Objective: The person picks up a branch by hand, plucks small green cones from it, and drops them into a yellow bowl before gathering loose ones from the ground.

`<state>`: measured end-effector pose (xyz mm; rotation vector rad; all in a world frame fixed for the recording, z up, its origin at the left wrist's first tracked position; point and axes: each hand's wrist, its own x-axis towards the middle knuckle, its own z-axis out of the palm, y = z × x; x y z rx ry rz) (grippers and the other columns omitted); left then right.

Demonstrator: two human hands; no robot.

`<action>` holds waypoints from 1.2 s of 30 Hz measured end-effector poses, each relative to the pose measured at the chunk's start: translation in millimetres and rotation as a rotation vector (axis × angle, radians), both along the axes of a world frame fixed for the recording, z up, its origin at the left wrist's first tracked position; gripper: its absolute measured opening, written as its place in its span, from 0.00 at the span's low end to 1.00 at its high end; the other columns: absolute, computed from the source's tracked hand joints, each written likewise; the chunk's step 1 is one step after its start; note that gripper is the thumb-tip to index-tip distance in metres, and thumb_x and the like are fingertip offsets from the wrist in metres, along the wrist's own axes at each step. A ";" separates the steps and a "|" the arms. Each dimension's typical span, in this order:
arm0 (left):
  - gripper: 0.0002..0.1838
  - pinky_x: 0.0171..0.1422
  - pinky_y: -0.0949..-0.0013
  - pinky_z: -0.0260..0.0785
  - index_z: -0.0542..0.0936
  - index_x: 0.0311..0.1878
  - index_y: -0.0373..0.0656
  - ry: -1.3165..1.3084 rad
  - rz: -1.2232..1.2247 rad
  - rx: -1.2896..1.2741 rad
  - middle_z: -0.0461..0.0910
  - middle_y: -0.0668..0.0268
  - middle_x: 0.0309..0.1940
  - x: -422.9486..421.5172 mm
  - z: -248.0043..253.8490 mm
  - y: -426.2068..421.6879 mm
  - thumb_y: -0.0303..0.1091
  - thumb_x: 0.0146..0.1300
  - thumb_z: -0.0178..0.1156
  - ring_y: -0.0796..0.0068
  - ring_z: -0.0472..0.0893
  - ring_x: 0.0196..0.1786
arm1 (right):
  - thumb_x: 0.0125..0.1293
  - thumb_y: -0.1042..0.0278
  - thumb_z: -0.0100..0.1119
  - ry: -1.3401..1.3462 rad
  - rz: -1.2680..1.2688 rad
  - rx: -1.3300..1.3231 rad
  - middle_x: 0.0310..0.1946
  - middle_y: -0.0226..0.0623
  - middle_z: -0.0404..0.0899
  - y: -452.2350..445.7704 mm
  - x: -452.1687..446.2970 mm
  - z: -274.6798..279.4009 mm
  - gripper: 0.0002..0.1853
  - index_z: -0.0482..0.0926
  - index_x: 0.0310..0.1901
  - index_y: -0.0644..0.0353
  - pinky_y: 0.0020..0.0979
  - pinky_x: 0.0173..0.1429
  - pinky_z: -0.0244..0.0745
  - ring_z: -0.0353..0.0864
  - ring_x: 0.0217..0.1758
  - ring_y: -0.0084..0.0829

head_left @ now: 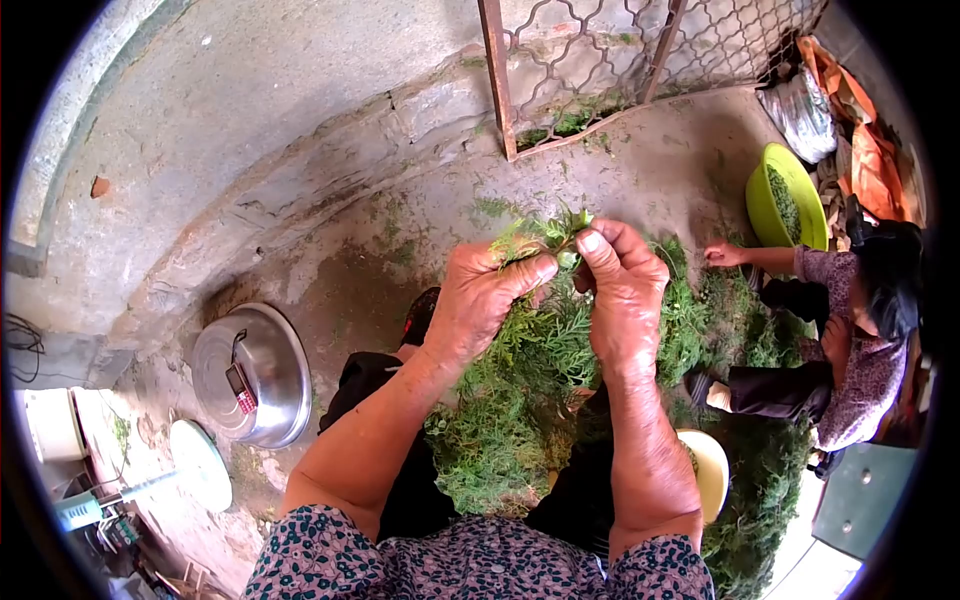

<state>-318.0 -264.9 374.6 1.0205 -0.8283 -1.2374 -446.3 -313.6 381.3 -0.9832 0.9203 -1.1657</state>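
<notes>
My left hand (pixel 482 300) grips a sprig of feathery evergreen foliage (pixel 520 240) between thumb and fingers. Close beside it, my right hand (pixel 628 300) pinches the sprig's other end, thumb pressed against the fingers. A small pale-green round bit (pixel 567 258) shows between the two thumbs. Below both hands, a heap of cut green branches (pixel 490 440) fills the space between my legs. A yellow container (pixel 708 470) sits beside my right forearm, mostly hidden by it.
At the right sits another person (pixel 865 350), one hand (pixel 724 254) reaching over more branches. A lime-green basin (pixel 760 200) behind them holds small green pieces. Left of me is an upturned metal basin (pixel 275 360) with a phone (pixel 241 388) on it. A metal grille (pixel 500 90) stands ahead.
</notes>
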 end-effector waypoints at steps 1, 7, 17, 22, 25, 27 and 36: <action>0.07 0.30 0.77 0.62 0.79 0.33 0.35 0.000 0.001 0.000 0.75 0.72 0.22 0.0 -1.0 -0.4 0.30 0.59 0.60 0.83 0.71 0.25 | 0.56 0.68 0.64 0.000 0.001 0.000 0.23 0.25 0.76 0.4 1.1 -1.5 0.08 0.79 0.35 0.61 0.18 0.26 0.63 0.66 0.20 0.16; 0.09 0.27 0.74 0.64 0.79 0.34 0.34 -0.040 -0.017 -0.042 0.76 0.67 0.22 0.0 -8.5 -3.7 0.31 0.57 0.63 0.78 0.73 0.22 | 0.57 0.75 0.62 0.058 -0.068 -0.058 0.26 0.25 0.77 2.2 2.9 -3.1 0.06 0.78 0.35 0.66 0.18 0.34 0.68 0.69 0.28 0.15; 0.07 0.27 0.75 0.65 0.80 0.34 0.35 -0.030 -0.009 -0.017 0.76 0.68 0.22 -2.1 -8.1 0.6 0.29 0.57 0.63 0.79 0.73 0.23 | 0.57 0.76 0.61 0.225 -0.208 -0.150 0.24 0.26 0.76 -3.6 -1.7 -6.3 0.03 0.78 0.33 0.64 0.18 0.29 0.65 0.68 0.25 0.15; 0.09 0.27 0.74 0.65 0.79 0.32 0.35 -0.027 0.034 -0.125 0.75 0.67 0.22 4.1 -5.2 5.7 0.33 0.57 0.62 0.79 0.72 0.22 | 0.61 0.71 0.59 -0.028 -0.197 -0.176 0.24 0.27 0.76 -25.5 -21.0 3.5 0.05 0.76 0.35 0.61 0.20 0.27 0.64 0.70 0.23 0.18; 0.09 0.26 0.74 0.63 0.79 0.32 0.35 0.015 0.032 0.020 0.74 0.68 0.22 0.6 -5.4 3.0 0.32 0.57 0.62 0.78 0.72 0.22 | 0.61 0.68 0.59 -0.318 -0.055 0.093 0.23 0.27 0.75 -20.1 -11.3 11.9 0.06 0.75 0.35 0.61 0.20 0.25 0.63 0.70 0.23 0.18; 0.08 0.28 0.75 0.63 0.79 0.33 0.35 0.013 0.004 0.027 0.75 0.69 0.23 2.0 -2.5 3.8 0.31 0.57 0.62 0.81 0.71 0.24 | 0.62 0.65 0.58 -0.338 -0.050 0.135 0.21 0.26 0.73 -19.8 -11.1 11.0 0.09 0.76 0.38 0.61 0.19 0.24 0.60 0.67 0.20 0.17; 0.07 0.31 0.78 0.62 0.80 0.36 0.36 -0.042 -0.035 0.022 0.76 0.73 0.23 -0.5 -4.4 4.6 0.30 0.58 0.61 0.85 0.70 0.26 | 0.57 0.68 0.64 0.123 0.120 0.070 0.21 0.26 0.74 -8.1 -9.6 4.1 0.09 0.81 0.36 0.64 0.17 0.21 0.58 0.65 0.19 0.14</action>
